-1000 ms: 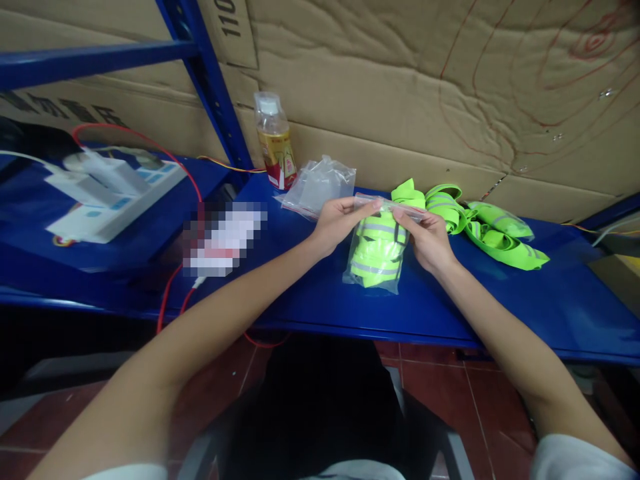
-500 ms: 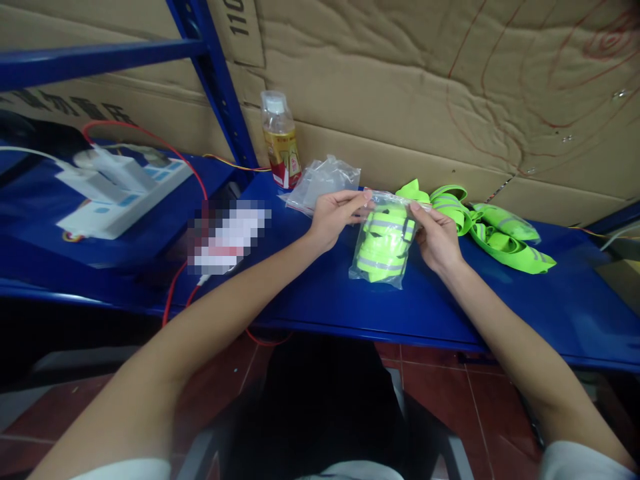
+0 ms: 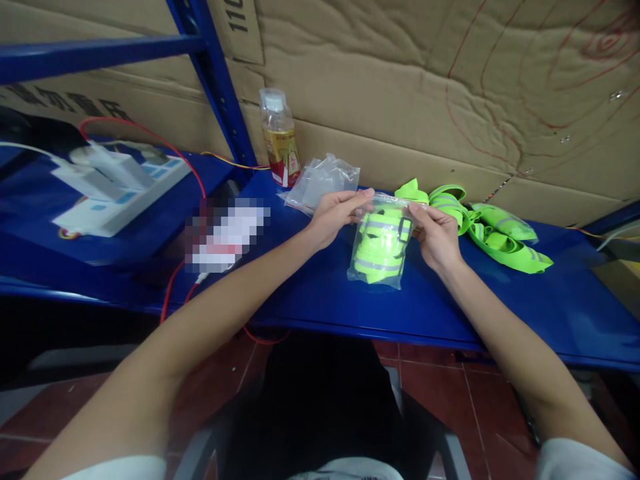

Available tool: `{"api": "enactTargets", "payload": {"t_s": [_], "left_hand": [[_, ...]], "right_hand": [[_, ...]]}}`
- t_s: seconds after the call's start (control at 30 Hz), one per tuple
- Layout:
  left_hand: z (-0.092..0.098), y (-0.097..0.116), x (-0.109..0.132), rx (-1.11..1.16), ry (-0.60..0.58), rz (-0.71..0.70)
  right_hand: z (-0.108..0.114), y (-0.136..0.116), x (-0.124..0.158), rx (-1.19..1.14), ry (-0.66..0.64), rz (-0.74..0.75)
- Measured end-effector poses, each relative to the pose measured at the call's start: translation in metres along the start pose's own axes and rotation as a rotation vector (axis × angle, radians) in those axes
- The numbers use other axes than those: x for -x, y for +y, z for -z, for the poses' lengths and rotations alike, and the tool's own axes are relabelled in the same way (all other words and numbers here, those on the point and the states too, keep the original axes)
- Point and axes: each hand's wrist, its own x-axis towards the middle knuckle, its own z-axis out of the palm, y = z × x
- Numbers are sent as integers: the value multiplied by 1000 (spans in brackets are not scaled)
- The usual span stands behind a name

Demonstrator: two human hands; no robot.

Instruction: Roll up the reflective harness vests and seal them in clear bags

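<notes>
Bag's barely shifted, tilting slightly; left hand (image 3: 333, 215) and right hand (image 3: 436, 235) are pinching the zip bag (image 3: 379, 245) of folded hi-vis bands by its top, above the bench (image 3: 450, 307). Loose fingers could let it slip.

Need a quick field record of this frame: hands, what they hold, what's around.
left hand: pinches top left edge of clear bag
right hand: pinches top right edge of same bag
clear bag: holds folded neon green band, bottom near blue shelf
loose green bands: right of bag
empty bags: behind left hand
bottle: upright against cardboard
power strip: far left
</notes>
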Motion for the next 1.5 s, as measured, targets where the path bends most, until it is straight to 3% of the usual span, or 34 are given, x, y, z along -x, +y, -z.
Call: {"api": "enactTargets", "payload": {"t_s": [0.23, 0.33, 0.47, 0.57, 0.73, 0.9, 1.0, 1.17, 1.37, 1.5], "left_hand": [[-6, -2, 4, -3, 22, -133], [-3, 1, 2, 15, -6, -46], [6, 7, -1, -6, -173, 121], [6, 9, 1, -66, -231, 91], [-3, 7, 7, -82, -168, -32], [-1, 8, 8, -137, -309, 173], [-1, 6, 9, -135, -344, 136], [-5, 5, 9, -133, -244, 11], [2, 16, 6, -185, -354, 202], [2, 17, 8, -172, -360, 181]], "right_hand": [[4, 6, -4, 48, -49, 59], [-1, 3, -2, 49, -61, 50], [-2, -6, 1, 37, -85, 47], [-1, -10, 1, 18, -109, 36], [2, -11, -3, 1, -127, -57], [6, -21, -2, 50, -174, -19], [6, -26, 0, 84, -217, -11], [3, -22, -1, 39, -193, -153], [-1, -23, 1, 14, -180, -110], [-2, -25, 4, 39, -216, -99]]}}
